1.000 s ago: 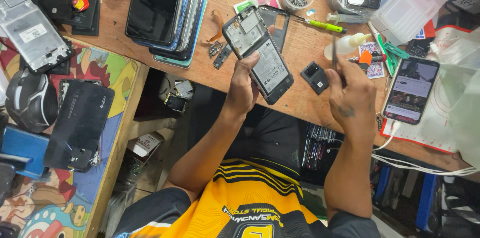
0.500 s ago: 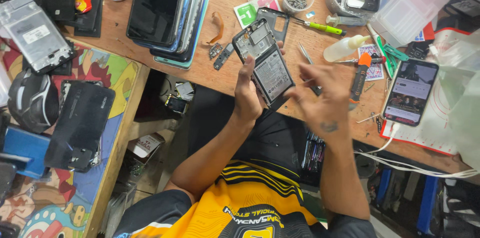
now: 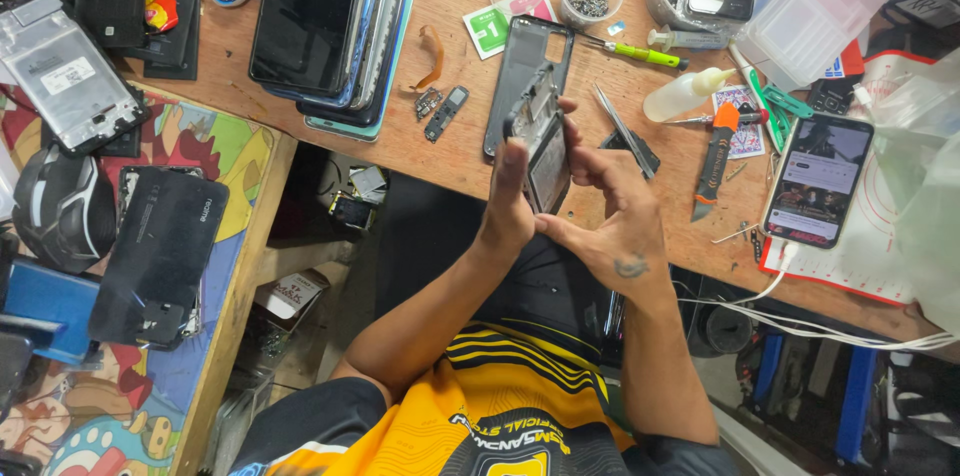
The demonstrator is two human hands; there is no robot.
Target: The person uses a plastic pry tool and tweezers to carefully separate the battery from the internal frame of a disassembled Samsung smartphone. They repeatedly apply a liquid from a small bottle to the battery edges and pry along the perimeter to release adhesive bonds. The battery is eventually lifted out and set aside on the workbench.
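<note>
Both hands hold an opened phone body (image 3: 541, 141) tilted on edge above the wooden bench's (image 3: 440, 151) front edge. My left hand (image 3: 507, 204) presses flat against its left side. My right hand (image 3: 600, 204) grips the right side, fingers curled over its top. A black phone frame (image 3: 524, 66) lies flat on the bench just behind the held phone. Metal tweezers (image 3: 620, 126) and a small black part (image 3: 640, 148) lie right of my right hand.
A stack of phones and screens (image 3: 335, 26) lies at the back left. A green screwdriver (image 3: 640, 54), glue bottle (image 3: 685, 93), orange-handled knife (image 3: 716, 146) and lit phone on a cable (image 3: 818, 181) sit right. More phone parts (image 3: 155, 236) cover the colourful side table.
The phone was lying under my left hand while my right hand rested on the bench. Now both hands have raised it on edge, and my right hand has come onto it.
</note>
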